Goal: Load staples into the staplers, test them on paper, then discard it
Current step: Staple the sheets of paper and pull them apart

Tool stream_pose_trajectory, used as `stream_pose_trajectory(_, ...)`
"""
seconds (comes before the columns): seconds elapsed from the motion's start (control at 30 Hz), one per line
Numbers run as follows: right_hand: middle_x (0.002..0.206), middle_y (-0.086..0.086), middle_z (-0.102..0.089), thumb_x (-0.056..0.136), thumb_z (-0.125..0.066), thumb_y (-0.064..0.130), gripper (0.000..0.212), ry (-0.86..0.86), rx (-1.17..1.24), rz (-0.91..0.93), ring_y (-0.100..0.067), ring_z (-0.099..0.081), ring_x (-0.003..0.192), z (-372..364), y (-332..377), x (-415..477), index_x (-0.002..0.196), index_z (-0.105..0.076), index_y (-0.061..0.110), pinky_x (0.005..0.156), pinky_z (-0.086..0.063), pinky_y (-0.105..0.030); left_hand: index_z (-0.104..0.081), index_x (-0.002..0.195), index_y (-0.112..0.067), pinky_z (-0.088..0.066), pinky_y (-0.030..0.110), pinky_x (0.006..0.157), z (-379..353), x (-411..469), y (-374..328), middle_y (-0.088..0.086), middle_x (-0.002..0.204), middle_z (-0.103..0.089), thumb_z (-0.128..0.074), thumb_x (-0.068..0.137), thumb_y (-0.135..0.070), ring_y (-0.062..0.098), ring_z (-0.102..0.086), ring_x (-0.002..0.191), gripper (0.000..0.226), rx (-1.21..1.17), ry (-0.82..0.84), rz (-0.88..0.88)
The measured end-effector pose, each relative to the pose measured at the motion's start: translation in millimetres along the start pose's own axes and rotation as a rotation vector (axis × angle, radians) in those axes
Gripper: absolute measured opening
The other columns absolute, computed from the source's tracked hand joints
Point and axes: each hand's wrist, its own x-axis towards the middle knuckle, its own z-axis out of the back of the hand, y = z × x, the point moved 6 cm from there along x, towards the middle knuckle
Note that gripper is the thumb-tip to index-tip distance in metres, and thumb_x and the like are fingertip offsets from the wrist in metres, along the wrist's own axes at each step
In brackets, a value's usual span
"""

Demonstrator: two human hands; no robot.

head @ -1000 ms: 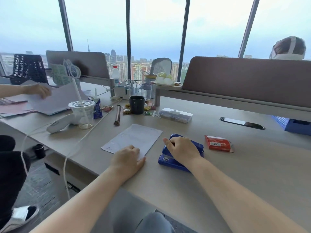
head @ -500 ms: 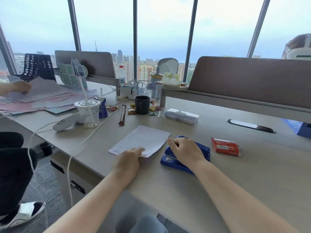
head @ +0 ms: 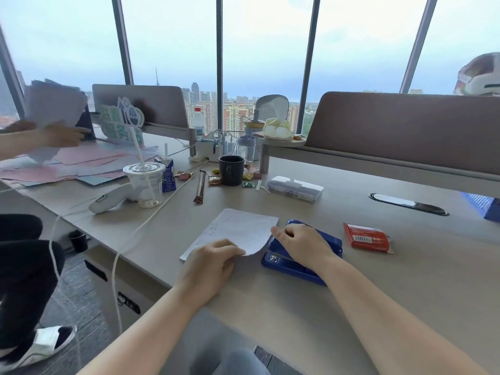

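Note:
A blue stapler (head: 286,263) lies on the desk in front of me, and my right hand (head: 303,246) rests on top of it, covering most of it. A white sheet of paper (head: 238,228) lies just left of the stapler. My left hand (head: 213,259) pinches the sheet's near edge, and its near right corner curls up against the stapler's left end. A red staple box (head: 368,237) lies flat to the right of the stapler, untouched.
Behind the paper stand a dark mug (head: 231,170), a clear plastic case (head: 295,188), a lidded cup with a straw (head: 144,182) and a white handheld device (head: 108,200). Another person's hands (head: 59,133) handle papers at far left. A cable (head: 140,228) crosses the desk.
My left hand has slid the paper to the right and lifted its near edge, so its corner now reaches the stapler. My right hand stays on the stapler. The other person raised papers.

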Motion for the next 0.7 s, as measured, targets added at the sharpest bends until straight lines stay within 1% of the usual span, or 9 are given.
stream_pose_trajectory(0.07, 0.054, 0.005, -0.047, 0.092, -0.039, 0.046, 0.044, -0.004, -0.008, 0.004, -0.011, -0.044, 0.053, -0.6, 0.5, -0.6, 0.056, -0.042, 0.021, 0.054, -0.035, -0.028, -0.069, 0.08, -0.025, -0.051, 0.022, 0.064, -0.4, -1.4, -0.2, -0.01, 0.083, -0.072, -0.051, 0.066, -0.005, 0.008, -0.065, 0.073, 0.031, -0.018, -0.001, -0.004)
stream_pose_trajectory(0.13, 0.055, 0.005, -0.046, 0.092, -0.039, 0.046, 0.044, -0.009, -0.019, 0.004, -0.01, -0.044, 0.053, -1.4, 0.4, 0.4, 0.056, -0.041, 0.022, 0.054, -0.034, -0.027, -0.066, 0.078, -0.026, -0.049, 0.022, 0.066, -4.1, -0.8, -0.5, -0.009, 0.083, -0.072, -0.052, 0.065, -0.003, 0.005, -0.062, 0.075, 0.03, -0.023, 0.047, -0.038)
stream_pose_trajectory(0.2, 0.056, 0.005, -0.047, 0.092, -0.038, 0.047, 0.044, -0.011, -0.029, -0.004, -0.01, -0.044, 0.055, -1.7, 0.0, 1.7, 0.056, -0.041, 0.022, 0.055, -0.034, -0.028, -0.067, 0.074, -0.025, -0.047, 0.021, 0.068, -7.9, 1.3, -1.4, -0.008, 0.081, -0.072, -0.055, 0.063, 0.0, 0.004, -0.059, 0.078, 0.03, -0.015, 0.093, -0.085)
stream_pose_trajectory(0.27, 0.057, 0.005, -0.048, 0.092, -0.038, 0.047, 0.044, -0.014, -0.038, -0.01, -0.01, -0.044, 0.055, -1.7, -0.3, 2.2, 0.056, -0.041, 0.022, 0.055, -0.034, -0.029, -0.068, 0.071, -0.024, -0.047, 0.019, 0.07, -10.2, 2.8, -2.8, -0.007, 0.08, -0.072, -0.057, 0.063, 0.003, 0.003, -0.058, 0.077, 0.03, -0.008, 0.119, -0.127)
stream_pose_trajectory(0.37, 0.057, 0.005, -0.048, 0.093, -0.037, 0.047, 0.044, -0.008, -0.045, -0.01, -0.011, -0.045, 0.055, -2.2, 0.8, 1.5, 0.057, -0.042, 0.022, 0.054, -0.034, -0.028, -0.069, 0.072, -0.023, -0.046, 0.016, 0.072, -12.4, 3.2, -2.1, -0.006, 0.081, -0.073, -0.059, 0.066, 0.004, 0.003, -0.059, 0.078, 0.029, -0.023, 0.148, -0.142)
stream_pose_trajectory(0.5, 0.061, 0.006, -0.052, 0.093, -0.036, 0.045, 0.041, 0.0, -0.052, -0.021, -0.014, -0.052, 0.061, -3.8, 1.5, 1.7, 0.06, -0.046, 0.023, 0.064, -0.043, -0.032, -0.07, 0.075, -0.026, -0.046, 0.014, 0.072, -16.0, 3.5, -4.5, -0.007, 0.087, -0.072, -0.063, 0.074, -0.003, 0.005, -0.061, 0.081, 0.024, -0.019, 0.198, -0.159)
stream_pose_trajectory(0.57, 0.061, 0.005, -0.053, 0.093, -0.037, 0.043, 0.04, 0.001, -0.051, -0.025, -0.013, -0.051, 0.06, -4.7, 1.7, 1.9, 0.06, -0.046, 0.023, 0.064, -0.043, -0.031, -0.071, 0.077, -0.026, -0.045, 0.014, 0.073, -17.0, 3.8, -7.2, -0.007, 0.09, -0.072, -0.063, 0.077, -0.006, 0.007, -0.063, 0.082, 0.022, -0.017, 0.223, -0.163)
stream_pose_trajectory(0.63, 0.062, 0.004, -0.054, 0.094, -0.036, 0.041, 0.04, 0.007, -0.048, -0.028, -0.013, -0.052, 0.061, -5.0, 2.3, 2.0, 0.06, -0.047, 0.022, 0.064, -0.043, -0.03, -0.072, 0.079, -0.027, -0.047, 0.017, 0.073, -16.2, 3.4, -9.9, -0.007, 0.091, -0.072, -0.062, 0.078, -0.01, 0.007, -0.064, 0.083, 0.019, -0.023, 0.233, -0.176)
stream_pose_trajectory(0.7, 0.067, 0.001, -0.057, 0.095, -0.036, 0.035, 0.036, 0.039, -0.105, -0.012, -0.016, -0.055, 0.066, -5.5, 4.6, 0.9, 0.067, -0.052, 0.019, 0.065, -0.045, -0.03, -0.072, 0.079, -0.027, -0.05, 0.019, 0.073, -14.9, 3.0, -11.9, -0.007, 0.09, -0.073, -0.062, 0.078, -0.012, 0.007, -0.064, 0.083, 0.018, -0.022, 0.226, -0.194)
